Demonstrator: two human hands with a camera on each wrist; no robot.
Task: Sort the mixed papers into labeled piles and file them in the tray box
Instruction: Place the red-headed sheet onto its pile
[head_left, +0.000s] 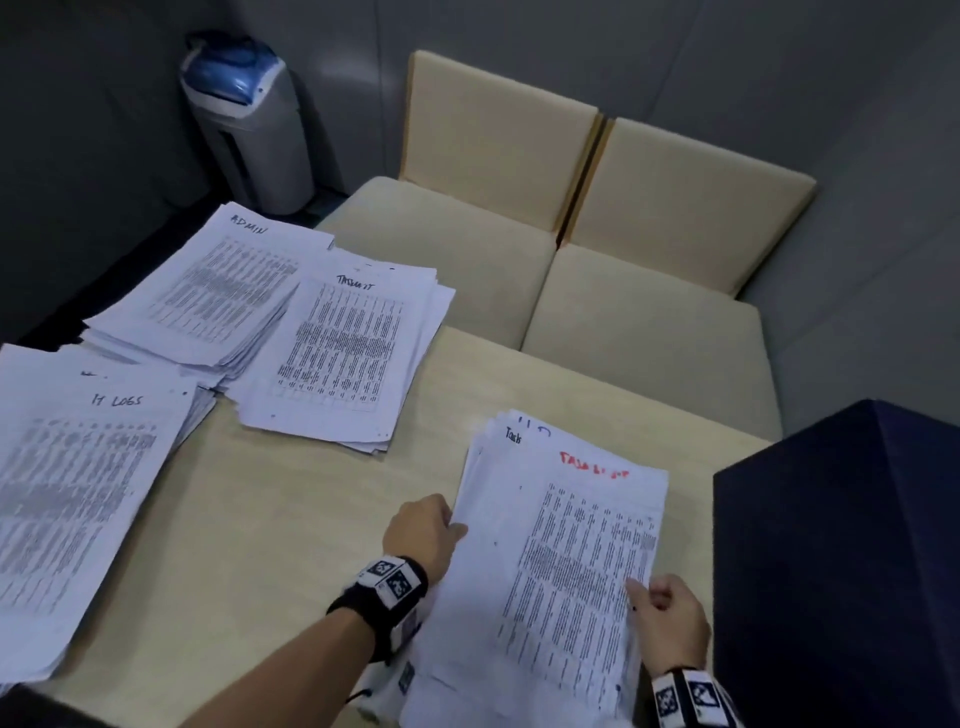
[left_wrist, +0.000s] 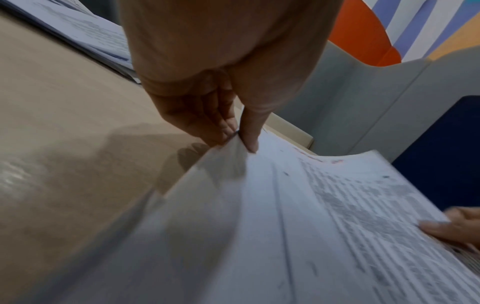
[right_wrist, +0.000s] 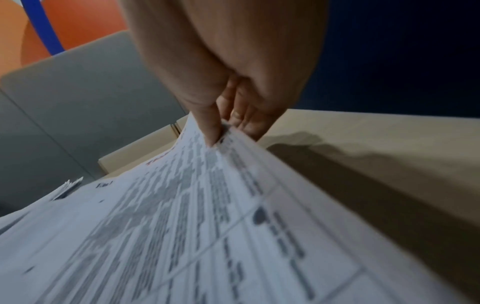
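Observation:
A stack of printed sheets (head_left: 561, 561) with a red heading on top is held between both hands at the table's near right. My left hand (head_left: 423, 530) pinches its left edge, thumb on top, fingers underneath (left_wrist: 221, 127). My right hand (head_left: 670, 613) pinches the right edge the same way (right_wrist: 215, 131); the stack (right_wrist: 182, 226) bows up off the table. Three sorted piles lie to the left: one marked ADMIN (head_left: 218, 291), one with a "Task" heading (head_left: 343, 353), one marked IT LOGS (head_left: 78, 493). The dark blue box (head_left: 841, 561) stands at the right.
The beige table (head_left: 291, 493) has bare surface between the piles and the held stack. Cream cushioned seats (head_left: 623, 270) sit beyond the far edge. A grey and blue bin (head_left: 249, 124) stands at the back left by the wall.

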